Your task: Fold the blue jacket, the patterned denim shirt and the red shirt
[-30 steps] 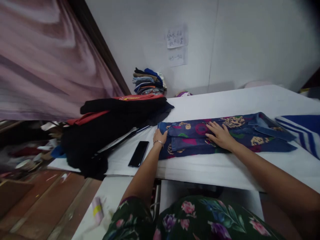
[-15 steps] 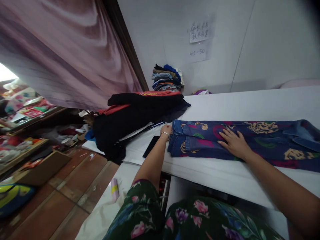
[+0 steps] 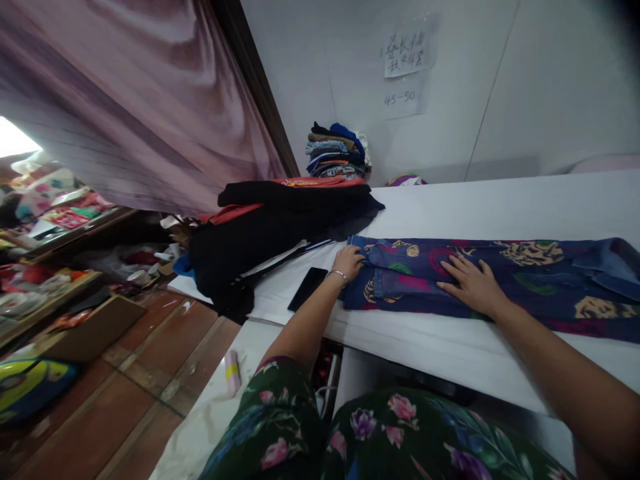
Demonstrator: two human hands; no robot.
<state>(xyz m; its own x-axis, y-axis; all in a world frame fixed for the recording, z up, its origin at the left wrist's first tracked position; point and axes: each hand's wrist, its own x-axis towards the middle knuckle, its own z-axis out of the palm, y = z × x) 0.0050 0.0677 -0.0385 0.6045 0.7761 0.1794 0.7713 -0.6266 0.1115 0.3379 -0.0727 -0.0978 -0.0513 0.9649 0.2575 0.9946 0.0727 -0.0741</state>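
Observation:
A dark blue denim jacket (image 3: 505, 283) with gold, pink and green prints lies lengthwise on the white table, folded narrow, its collar at the far right. My left hand (image 3: 349, 263), with a bracelet at the wrist, is at the jacket's left end. Its fingers bend over the edge there, and the thumb is hidden. Flat on the middle of the jacket rests my right hand (image 3: 473, 287), fingers spread. Just left of my left wrist a black phone (image 3: 307, 289) lies on the table.
Black clothing (image 3: 270, 230) with red fabric under it covers the table's left end. Behind it stands a stack of folded clothes (image 3: 336, 152) against the wall. A pink curtain (image 3: 200, 100) hangs at left. A pink-and-yellow roll (image 3: 232, 373) lies on a lower white surface.
My left hand has moved right, from the outer edge of the jacket's left end onto the fabric. The right hand stays on the jacket. The view has shifted slightly.

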